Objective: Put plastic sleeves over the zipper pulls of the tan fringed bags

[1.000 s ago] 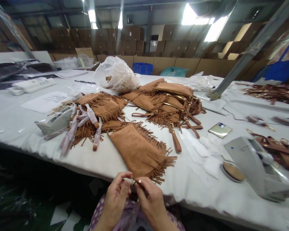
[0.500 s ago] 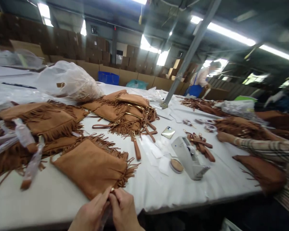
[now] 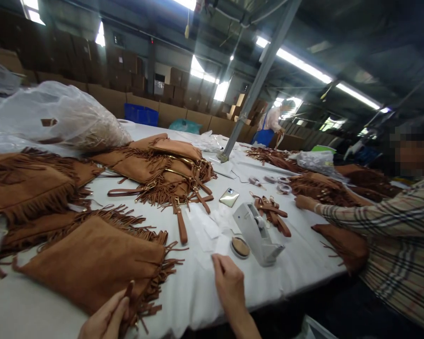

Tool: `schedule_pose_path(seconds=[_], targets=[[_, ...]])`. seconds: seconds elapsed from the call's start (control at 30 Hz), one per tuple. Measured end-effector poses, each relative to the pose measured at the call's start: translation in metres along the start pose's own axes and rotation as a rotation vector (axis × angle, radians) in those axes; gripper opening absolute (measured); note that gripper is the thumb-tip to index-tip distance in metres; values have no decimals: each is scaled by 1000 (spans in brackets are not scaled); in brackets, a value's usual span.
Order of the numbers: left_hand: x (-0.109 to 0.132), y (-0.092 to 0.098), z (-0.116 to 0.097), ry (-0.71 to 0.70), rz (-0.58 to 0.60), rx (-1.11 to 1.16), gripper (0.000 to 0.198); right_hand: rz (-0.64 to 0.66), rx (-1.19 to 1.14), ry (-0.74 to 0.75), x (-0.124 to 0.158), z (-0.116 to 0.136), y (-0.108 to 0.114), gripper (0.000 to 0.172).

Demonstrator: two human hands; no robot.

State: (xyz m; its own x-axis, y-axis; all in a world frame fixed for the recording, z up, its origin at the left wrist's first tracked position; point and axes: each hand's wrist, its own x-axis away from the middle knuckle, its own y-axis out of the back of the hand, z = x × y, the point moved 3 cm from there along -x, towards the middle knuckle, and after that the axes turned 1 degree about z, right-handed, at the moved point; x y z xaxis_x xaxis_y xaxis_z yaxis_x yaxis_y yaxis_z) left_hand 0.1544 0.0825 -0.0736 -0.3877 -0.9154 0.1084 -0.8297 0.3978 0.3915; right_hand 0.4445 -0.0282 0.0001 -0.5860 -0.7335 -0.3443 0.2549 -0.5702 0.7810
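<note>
My left hand is at the bottom edge, with thumb and fingers pinched on a small brown tab at the near corner of a brown suede bag. That bag lies flat, its fringe spread along the far and right sides. My right hand is to the right of it over the white tabletop, fingers curled and closed. Its fingertips are beside white paper pieces; what they hold, if anything, is too small to make out. Close by are a round brown-topped tin and a grey tape dispenser.
More fringed bags with wrist straps are piled behind, others at left. A phone, loose brown straps and tape rolls lie farther right. A metal post rises mid-table. A co-worker's plaid sleeve reaches in at right.
My hands were together at the bag's near corner. The right hand has let go and moved right, toward the paper pieces. The left stays at the corner. The view has turned right.
</note>
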Motion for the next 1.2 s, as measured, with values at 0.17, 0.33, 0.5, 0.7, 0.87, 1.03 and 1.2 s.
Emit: schedule_pose_path(seconds=[0.17,0.33,0.5,0.7,0.87,1.03,1.2], targets=[[-14,-4,-9,94,41,151,42,-11,297,-199,-45,-90,32,37],[-14,-4,-14,125,62,186,46,126,396,-172,-54,-108,21,28],[-11,-6,-11,134,101,223,45,136,429,-188,-51,-91,34,32],[-12,-7,-11,98,125,189,44,331,223,-117,-37,-51,14,18],[-11,-7,-4,64,151,189,38,452,71,-128,-31,-37,-11,5],[-11,-9,5,58,160,201,36,425,-49,-151,-27,-32,-8,13],[-11,-10,6,66,170,235,36,496,-493,-380,-4,-27,-16,43]])
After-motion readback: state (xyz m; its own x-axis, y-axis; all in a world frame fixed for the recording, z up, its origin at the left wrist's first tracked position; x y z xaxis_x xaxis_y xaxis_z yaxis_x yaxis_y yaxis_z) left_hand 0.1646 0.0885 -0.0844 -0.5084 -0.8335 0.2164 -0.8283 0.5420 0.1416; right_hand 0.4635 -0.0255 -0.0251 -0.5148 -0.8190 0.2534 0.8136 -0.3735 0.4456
